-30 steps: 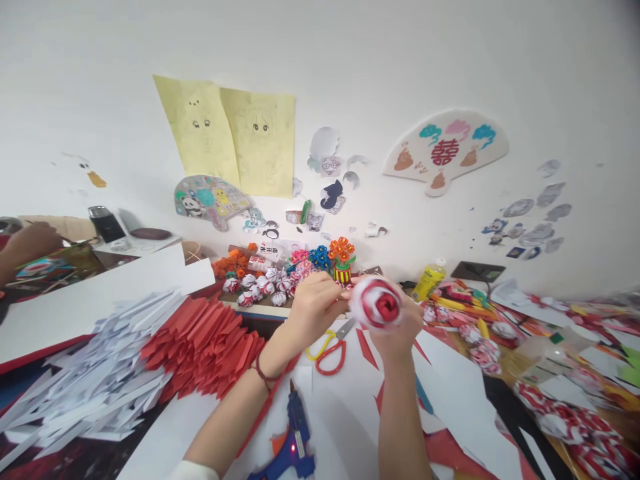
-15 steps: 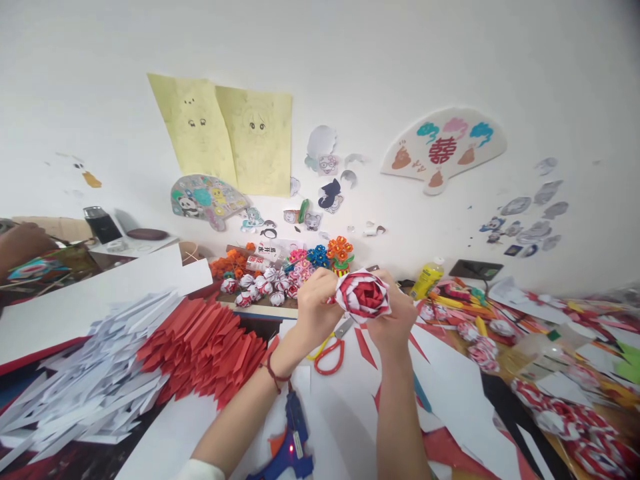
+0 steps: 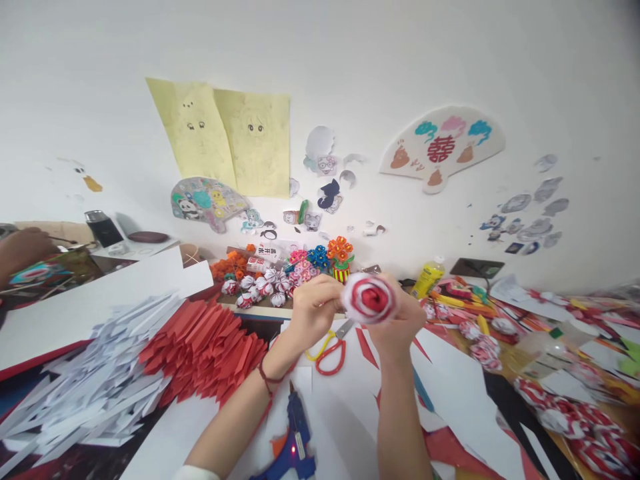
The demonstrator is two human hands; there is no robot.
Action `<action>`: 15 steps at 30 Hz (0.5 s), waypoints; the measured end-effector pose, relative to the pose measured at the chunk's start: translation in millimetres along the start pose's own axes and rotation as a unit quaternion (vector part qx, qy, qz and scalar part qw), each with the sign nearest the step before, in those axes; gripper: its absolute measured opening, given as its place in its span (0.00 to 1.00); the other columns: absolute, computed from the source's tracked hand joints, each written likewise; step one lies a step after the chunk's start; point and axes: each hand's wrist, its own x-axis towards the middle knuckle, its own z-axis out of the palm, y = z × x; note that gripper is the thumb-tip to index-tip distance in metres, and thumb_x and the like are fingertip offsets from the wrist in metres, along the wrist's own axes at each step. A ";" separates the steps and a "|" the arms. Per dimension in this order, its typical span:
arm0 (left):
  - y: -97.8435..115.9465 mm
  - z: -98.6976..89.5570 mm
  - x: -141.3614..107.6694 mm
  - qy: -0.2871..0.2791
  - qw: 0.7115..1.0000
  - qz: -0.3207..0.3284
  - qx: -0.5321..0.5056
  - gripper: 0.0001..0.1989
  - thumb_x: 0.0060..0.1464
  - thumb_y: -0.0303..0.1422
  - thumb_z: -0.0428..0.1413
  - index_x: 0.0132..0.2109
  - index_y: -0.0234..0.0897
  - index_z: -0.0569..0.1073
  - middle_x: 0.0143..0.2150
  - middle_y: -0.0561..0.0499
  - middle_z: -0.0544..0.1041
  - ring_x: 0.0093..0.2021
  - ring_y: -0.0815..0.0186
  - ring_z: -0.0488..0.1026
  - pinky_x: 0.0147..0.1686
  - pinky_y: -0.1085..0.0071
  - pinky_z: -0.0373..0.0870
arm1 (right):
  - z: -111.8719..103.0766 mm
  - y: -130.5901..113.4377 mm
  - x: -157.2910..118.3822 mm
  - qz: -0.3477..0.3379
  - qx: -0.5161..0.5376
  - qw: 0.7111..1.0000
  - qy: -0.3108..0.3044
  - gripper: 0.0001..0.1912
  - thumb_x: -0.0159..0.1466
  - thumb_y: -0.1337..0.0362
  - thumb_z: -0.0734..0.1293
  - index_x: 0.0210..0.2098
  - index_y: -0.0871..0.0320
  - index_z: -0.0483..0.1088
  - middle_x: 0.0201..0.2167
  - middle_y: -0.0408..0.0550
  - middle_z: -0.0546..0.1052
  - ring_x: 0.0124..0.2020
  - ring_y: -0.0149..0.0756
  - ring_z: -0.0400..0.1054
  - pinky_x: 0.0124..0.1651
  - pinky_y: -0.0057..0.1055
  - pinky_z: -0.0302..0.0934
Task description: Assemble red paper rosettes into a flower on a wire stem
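Observation:
A red and white paper rose (image 3: 371,300) faces me above the middle of the table, smeared by motion. My right hand (image 3: 400,317) is closed around it from behind and below; the part it grips is hidden. Beside the rose's left rim, my left hand (image 3: 317,307) is closed in a pinch, and what its fingertips hold cannot be made out. Below the hands lie scissors with red and yellow handles (image 3: 333,353). A blue glue gun (image 3: 295,433) with a lit red light rests near my left forearm.
Left of my arms are piles of folded red paper strips (image 3: 205,353) and white paper strips (image 3: 90,380). Finished paper flowers (image 3: 265,285) stand along the wall. A yellow bottle (image 3: 428,277) and more flowers are at right. Another person's hand (image 3: 25,250) shows at far left.
The rose has gone from sharp to blurred, its petals now smeared into rings. My left hand has shifted slightly, its fingers pinched closer together. The view has moved a little.

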 end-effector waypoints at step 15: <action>2.3 -2.2 7.4 -0.027 0.989 0.115 0.083 0.08 0.62 0.28 0.53 0.39 0.35 0.77 0.39 0.44 0.82 0.40 0.63 0.77 0.41 0.67 0.73 | -1.8 -0.4 3.8 -0.045 0.058 0.996 0.051 0.12 0.56 0.77 0.68 0.21 0.57 0.68 0.22 0.43 0.70 0.26 0.36 0.64 0.30 0.35 0.59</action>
